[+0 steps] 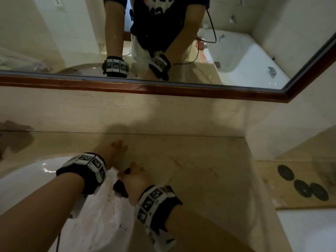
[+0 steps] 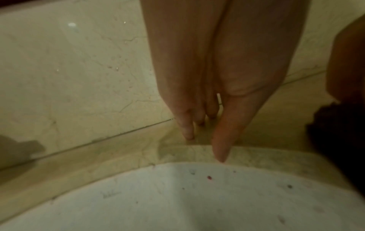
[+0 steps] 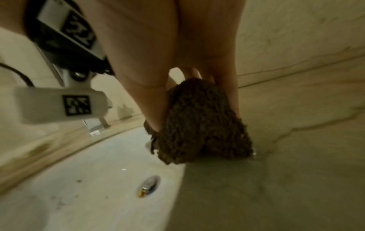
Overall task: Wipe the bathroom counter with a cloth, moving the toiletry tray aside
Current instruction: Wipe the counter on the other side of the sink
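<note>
My right hand (image 1: 135,179) grips a bunched dark brown cloth (image 1: 120,189) and holds it down at the right rim of the white sink (image 1: 101,219), where the basin meets the beige marble counter (image 1: 196,171). In the right wrist view the cloth (image 3: 199,125) bulges out between thumb and fingers and touches the counter (image 3: 296,140). My left hand (image 1: 117,150) lies just behind it, and its straight fingers (image 2: 187,131) point at the counter beside the sink rim (image 2: 197,157). It holds nothing. A light wooden tray (image 1: 283,190) with three dark round discs sits at the far right.
A wood-framed mirror (image 1: 163,90) runs above the marble backsplash (image 1: 127,110) and reflects my arms and a bathtub. The sink's metal drain (image 3: 148,186) shows in the basin, which carries small dark specks. A dark shape (image 1: 16,135) stands at the counter's left edge.
</note>
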